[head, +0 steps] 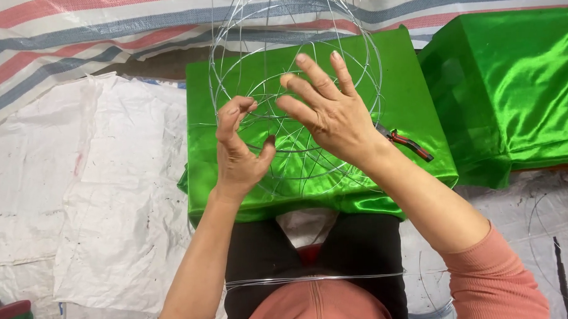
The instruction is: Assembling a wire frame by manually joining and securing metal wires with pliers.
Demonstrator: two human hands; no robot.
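both hands (236, 148) (326, 108) hide wire frame's (356, 56) centre; top cropped.

- The person wears a salmon-pink long-sleeved top; its front fills the bottom middle of the view, with a seam or zip line running down the centre, though the edge of the frame cuts it too short to tell which.
- The right sleeve is pushed up above the forearm and bunches in soft folds near the elbow.
- The left sleeve shows only as a thin pink strip at the bottom edge.
- Both forearms are bare below the sleeves.
- The left hand (236, 148) and right hand (325, 111) are bare: no gloves, rings or watch visible.
- The fingers (312, 67) have short, plain nails.
- Black trousers cover both legs.
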